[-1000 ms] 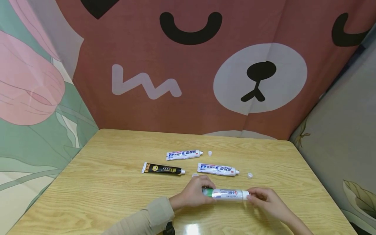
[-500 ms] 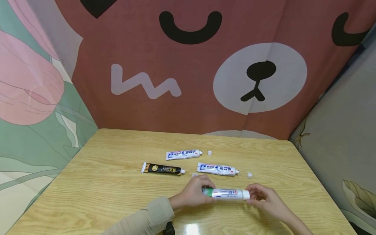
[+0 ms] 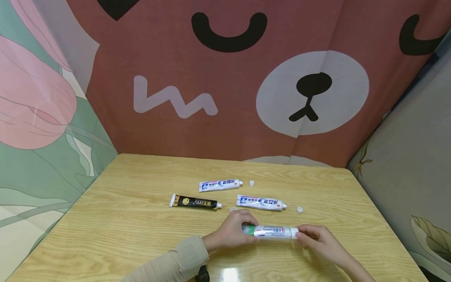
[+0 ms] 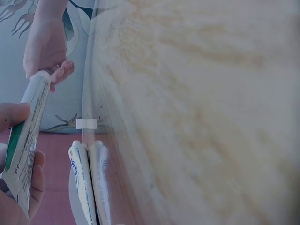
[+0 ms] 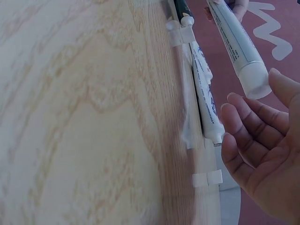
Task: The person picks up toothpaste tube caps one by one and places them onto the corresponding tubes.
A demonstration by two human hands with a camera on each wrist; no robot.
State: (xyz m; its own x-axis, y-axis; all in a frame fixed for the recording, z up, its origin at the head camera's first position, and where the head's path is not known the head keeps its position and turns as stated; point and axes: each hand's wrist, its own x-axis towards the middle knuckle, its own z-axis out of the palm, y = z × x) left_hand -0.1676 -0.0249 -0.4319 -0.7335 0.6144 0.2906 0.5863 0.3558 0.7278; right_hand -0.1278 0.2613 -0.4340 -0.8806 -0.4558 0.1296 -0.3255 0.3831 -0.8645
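white tube (image 3: 273, 233): left hand (image 3: 233, 231) grips its green end (image 3: 250, 230), right hand (image 3: 322, 242) pinches its white cap (image 3: 294, 233).

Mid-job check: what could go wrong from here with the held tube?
The left grip wraps the tube near its green end, so squeezing might force contents out once opened.

The right grip has only fingertips at the white cap, which might slip and fall.

A loose cap lies close beside the left grip and might get knocked.
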